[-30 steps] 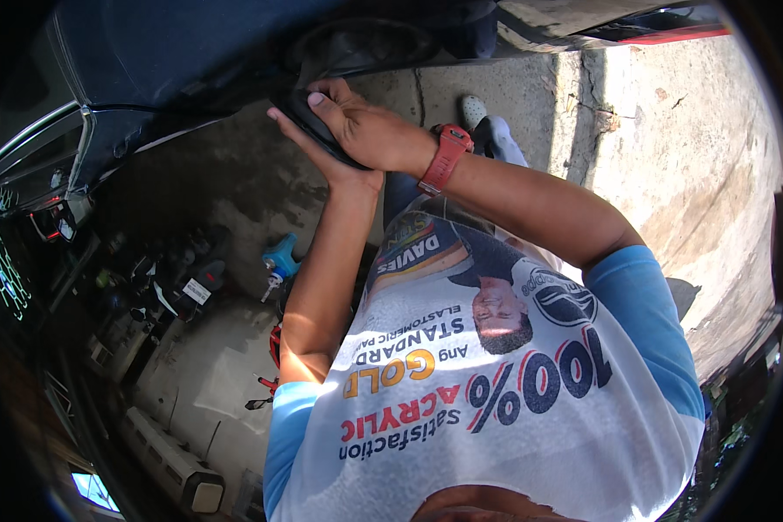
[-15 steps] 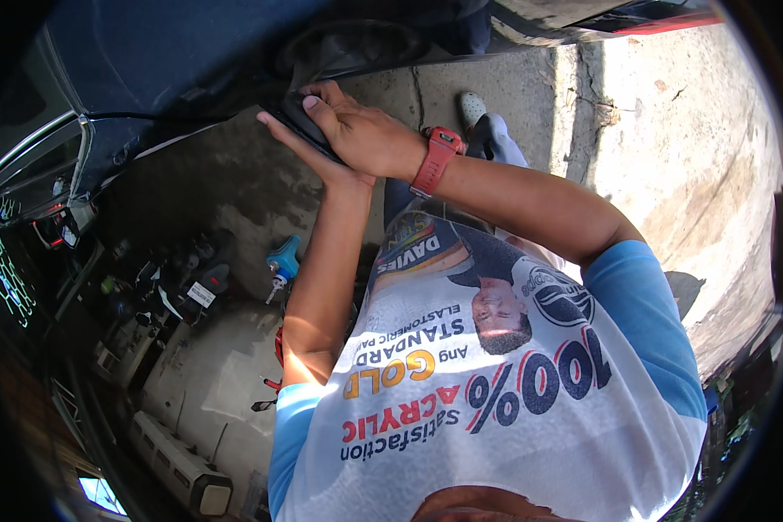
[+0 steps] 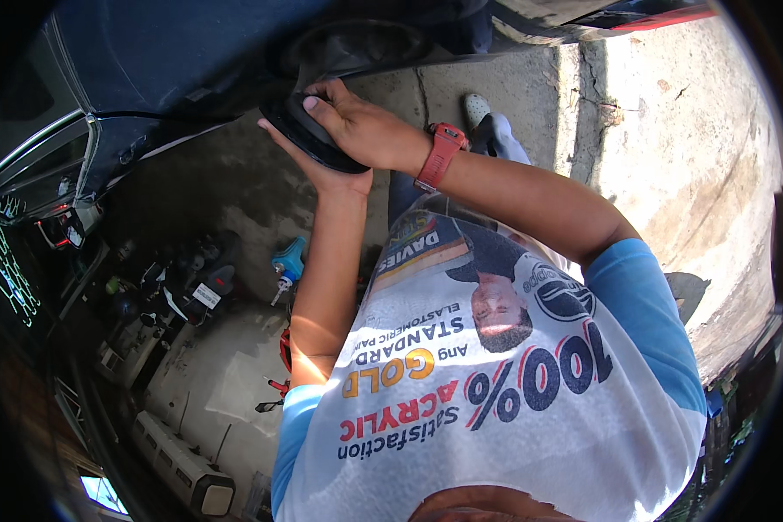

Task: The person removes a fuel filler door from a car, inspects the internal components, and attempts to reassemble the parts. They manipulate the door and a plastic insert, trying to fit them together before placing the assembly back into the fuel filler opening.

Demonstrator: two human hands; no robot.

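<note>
My right hand (image 3: 361, 130), with a red watch (image 3: 441, 157) on its wrist, grips a black rounded pad with a raised grip on its back (image 3: 300, 130). The right thumb presses on top of that grip. Beneath the pad my left hand (image 3: 341, 178) is turned palm up, its visible fingers stretched flat along the underside. The pad hides most of the left palm, and its lower face cannot be seen. Both hands are just in front of a dark blue car (image 3: 183, 61), near its wheel (image 3: 357, 43).
A blue power tool (image 3: 289, 261) with a metal tip is left of my left forearm. Further left, a motorcycle (image 3: 183, 296) is parked in shade. A long pale case-like object (image 3: 178, 461) lies at lower left. Sunlit concrete (image 3: 670, 157) stretches to the right.
The pad has tilted, and more of its dark edge shows between my hands. My left palm has dropped slightly away from my right hand, which keeps its grip.
</note>
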